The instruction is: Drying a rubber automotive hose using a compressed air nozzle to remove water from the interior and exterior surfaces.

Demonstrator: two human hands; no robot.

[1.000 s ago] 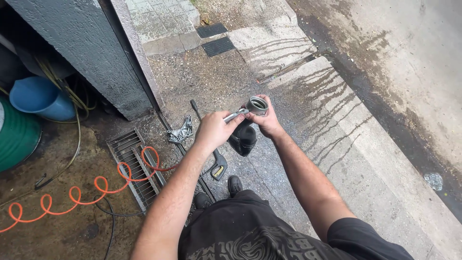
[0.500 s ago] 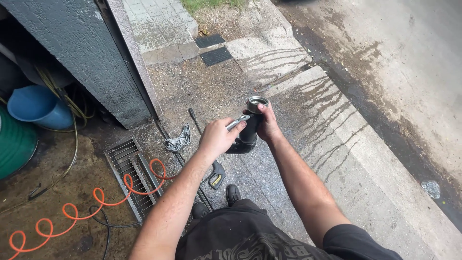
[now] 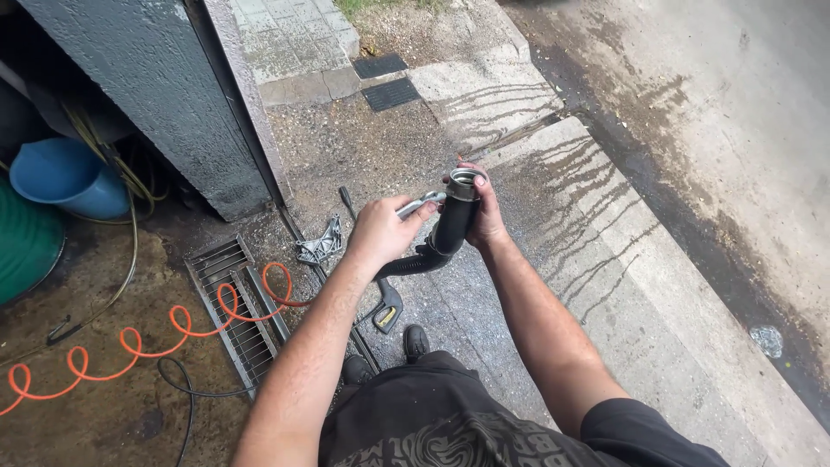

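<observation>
Far to the left of the fingers a blue tub (image 3: pixel 65 177) sits in the shade beside a green drum (image 3: pixel 26 246), and a coiled orange air hose (image 3: pixel 156 333) runs across the stained ground to a metal drain grate (image 3: pixel 229 307). Nearer, just left of the left hand (image 3: pixel 380 232), a small grey metal bracket (image 3: pixel 322 244) lies on the wet concrete, and below the hands a black spray lance handle with a yellow mark (image 3: pixel 387 313) rests on the ground. The left hand is curled shut around a silvery metal tool (image 3: pixel 421 204), thumb on top, the tool's tip reaching right to the neck of the pipe. The black curved pipe (image 3: pixel 448 235) is a ribbed, bent tube, dull black, with a shiny metal ring (image 3: pixel 467 183) around its open upper end; its lower end curls back to the left under the left wrist. It is held up in the air between the two hands, above the wet kerb. The right hand (image 3: pixel 486 216) is clamped around the pipe's upper part, fingers wrapped behind it just below the ring and the thumb against the rim. Right of the fingers, the pale concrete kerb (image 3: pixel 605 259) streaked with water runs down to the road (image 3: pixel 743 130).
</observation>
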